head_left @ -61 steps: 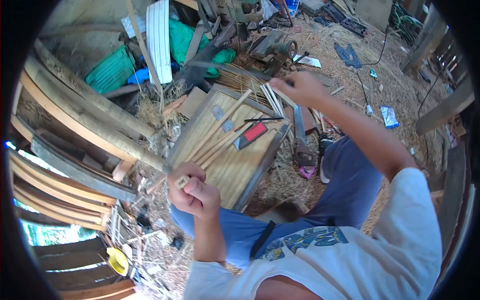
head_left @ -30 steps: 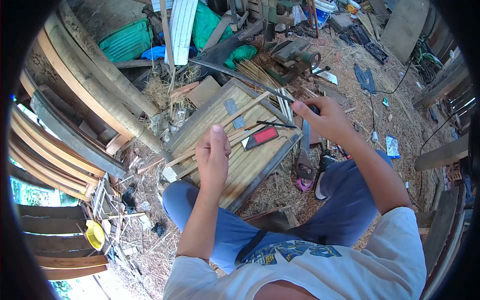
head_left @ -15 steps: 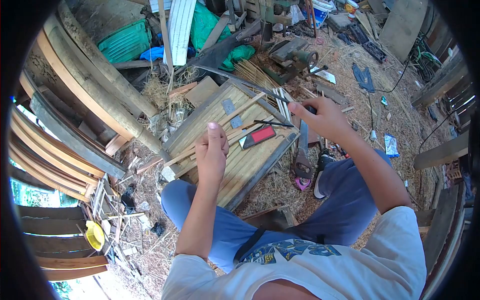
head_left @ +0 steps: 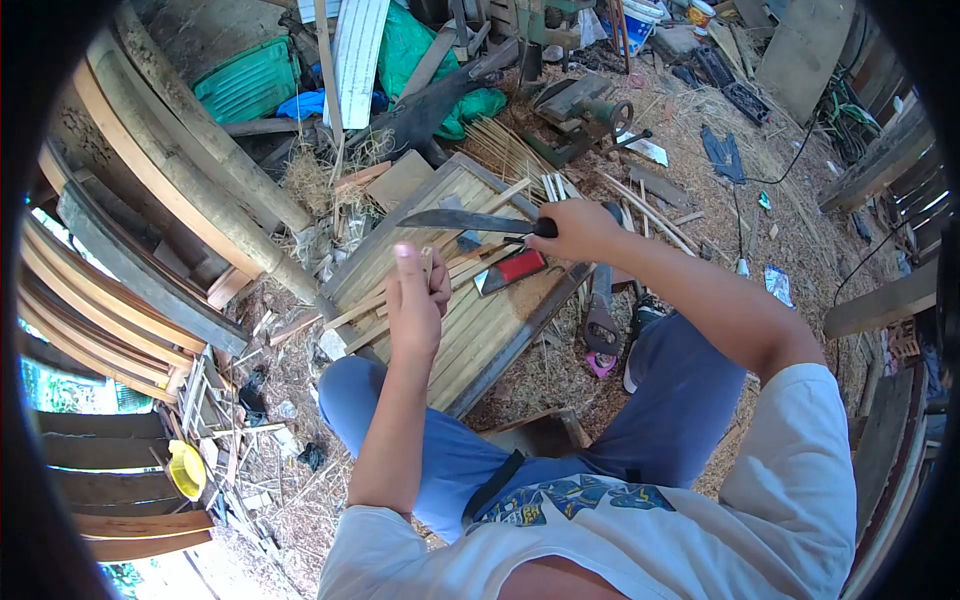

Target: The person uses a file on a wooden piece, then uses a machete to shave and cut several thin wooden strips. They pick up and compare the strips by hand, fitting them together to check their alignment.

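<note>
Above a low tabletop of pale wooden slats in a dark grey frame (head_left: 490,345), the right hand (head_left: 582,235) has its grip wrapped firmly round the black handle of a long knife with a dark, gently curved blade (head_left: 462,220). The blade lies roughly level over the tabletop's far half, its tip towards the left side.

The left hand (head_left: 415,312) is over the tabletop's left half — thumb upright, fingers curled, the grip pinching a small pale piece of wood (head_left: 428,260). The blade passes just beyond this piece; a narrow gap shows between them.

On the tabletop, below the right hand, rests a red-and-black rectangular block (head_left: 515,267); long pale wooden strips (head_left: 505,196) lie across the tabletop. Just beside its right edge is a handsaw with a brown handle (head_left: 601,325) — and past its far edge lie a bundle of thin tan sticks (head_left: 515,147) and a dark green metal machine with a round wheel (head_left: 618,118).
</note>
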`<state>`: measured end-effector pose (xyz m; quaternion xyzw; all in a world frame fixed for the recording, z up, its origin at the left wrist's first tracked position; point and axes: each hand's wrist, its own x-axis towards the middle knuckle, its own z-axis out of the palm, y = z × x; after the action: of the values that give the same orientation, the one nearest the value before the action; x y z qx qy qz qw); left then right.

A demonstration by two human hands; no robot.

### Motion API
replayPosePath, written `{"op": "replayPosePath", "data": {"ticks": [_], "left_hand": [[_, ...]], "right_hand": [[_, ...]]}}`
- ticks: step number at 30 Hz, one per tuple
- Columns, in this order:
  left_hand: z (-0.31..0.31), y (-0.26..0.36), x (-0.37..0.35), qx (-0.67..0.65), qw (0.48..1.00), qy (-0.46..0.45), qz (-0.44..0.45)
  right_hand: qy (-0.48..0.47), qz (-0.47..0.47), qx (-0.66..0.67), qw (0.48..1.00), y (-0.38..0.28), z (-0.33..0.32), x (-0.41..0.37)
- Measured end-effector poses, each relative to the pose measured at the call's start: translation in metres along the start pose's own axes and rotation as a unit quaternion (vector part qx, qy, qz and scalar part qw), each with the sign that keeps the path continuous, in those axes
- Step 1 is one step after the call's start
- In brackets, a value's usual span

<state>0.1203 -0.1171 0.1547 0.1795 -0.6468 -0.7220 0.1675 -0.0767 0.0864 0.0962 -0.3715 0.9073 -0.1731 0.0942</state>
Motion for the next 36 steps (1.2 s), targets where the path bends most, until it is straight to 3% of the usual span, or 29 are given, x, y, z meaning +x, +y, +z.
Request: {"op": "replayPosePath", "data": {"ticks": [3, 10, 13, 16, 28, 36], "left_hand": [[-0.015, -0.011, 0.013, -0.067, 0.994, -0.083, -0.022], [-0.013, -0.008, 0.009, 0.103, 0.986, -0.055, 0.118], [-0.017, -0.01, 0.015, 0.124, 0.982, -0.055, 0.134], [-0.02, -0.013, 0.017, 0.142, 0.978, -0.055, 0.142], [-0.001, -0.013, 0.009, 0.223, 0.959, -0.061, 0.163], [0.001, -0.02, 0.011, 0.313, 0.918, -0.059, 0.235]], "right_hand": [[0.011, -0.036, -0.009, 0.999, -0.004, 0.016, 0.02], [-0.006, -0.065, 0.003, 0.998, -0.004, 0.02, 0.044], [0.107, -0.122, 0.12, 0.979, -0.019, 0.007, 0.051], [0.116, -0.154, 0.293, 0.936, -0.06, -0.029, 0.032], [0.145, -0.299, 0.266, 0.905, -0.08, -0.039, 0.002], [0.107, -0.266, 0.259, 0.922, -0.076, -0.044, -0.005]]}}
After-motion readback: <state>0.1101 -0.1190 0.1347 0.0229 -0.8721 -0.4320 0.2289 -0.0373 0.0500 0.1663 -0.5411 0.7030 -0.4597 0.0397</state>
